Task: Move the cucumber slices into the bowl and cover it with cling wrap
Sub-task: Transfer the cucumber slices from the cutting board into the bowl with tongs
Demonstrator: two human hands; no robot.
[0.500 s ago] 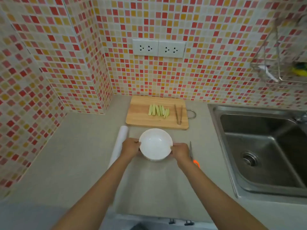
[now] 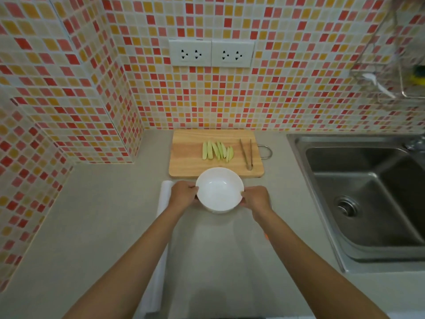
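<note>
A white empty bowl sits just in front of the wooden cutting board. My left hand grips its left rim and my right hand grips its right rim. Several pale green cucumber slices lie in a row on the middle of the board. Metal tongs rest on the board's right side. A white roll of cling wrap lies on the counter along my left forearm, partly hidden by it.
A steel sink is sunk into the counter at the right. Tiled walls close off the back and left, with sockets above the board. A wire rack hangs at the upper right. An orange object peeks out beside my right forearm.
The bowl and both hands have shifted toward the cutting board; the bowl now meets the board's front edge. The knife beside my right hand is now mostly hidden by my forearm.
</note>
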